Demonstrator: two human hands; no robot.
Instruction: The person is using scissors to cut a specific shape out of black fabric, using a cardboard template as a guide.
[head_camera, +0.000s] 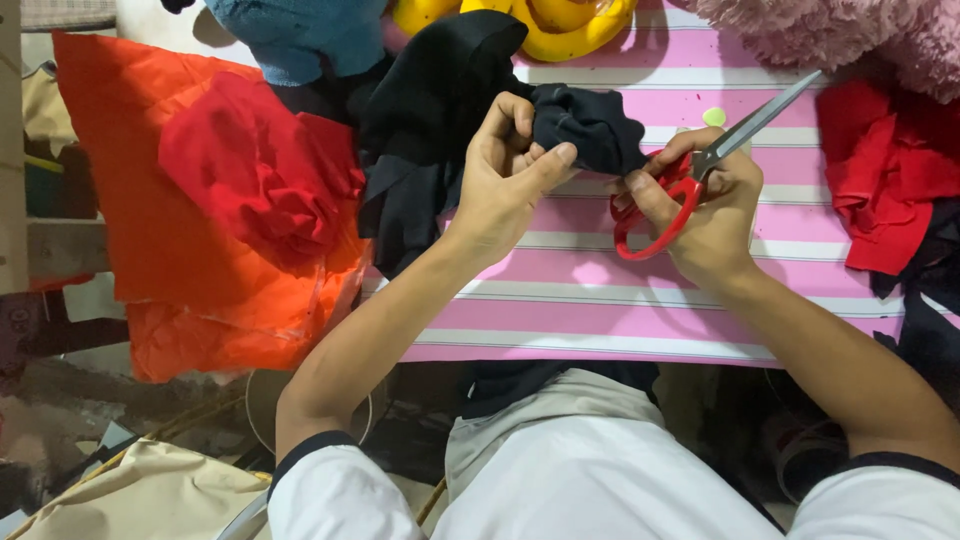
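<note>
left hand (505, 175): centre of the frame, forearm rising from the lower left, wrist bent inward; fingers curled tight, pinching a bunched fold of the black cloth (440, 120) between thumb and fingertips.

right hand (705, 205): right of centre, forearm coming in from the lower right corner; fingers closed through the red loop handles of the scissors (690, 175), grey blades pointing to the upper right and lying together, tip near the pink fluffy fabric (850, 35).

black cloth: held above the tabletop (600, 310) just left of the scissors, its bunched end touching the right hand's fingers, the rest trailing up and to the left.

tabletop: covered in pink with pale grey and white stripes, lower edge across the middle of the frame.

orange fabric (130, 200): large flat sheet, left of the frame, with crumpled red fabric (265, 175) lying on it.

red garment (885, 180): right edge, folded loosely.

blue fabric (300, 35) and yellow item (555, 25): top edge. small pale green round piece (714, 116): on the pink cover, beside the blades.
</note>
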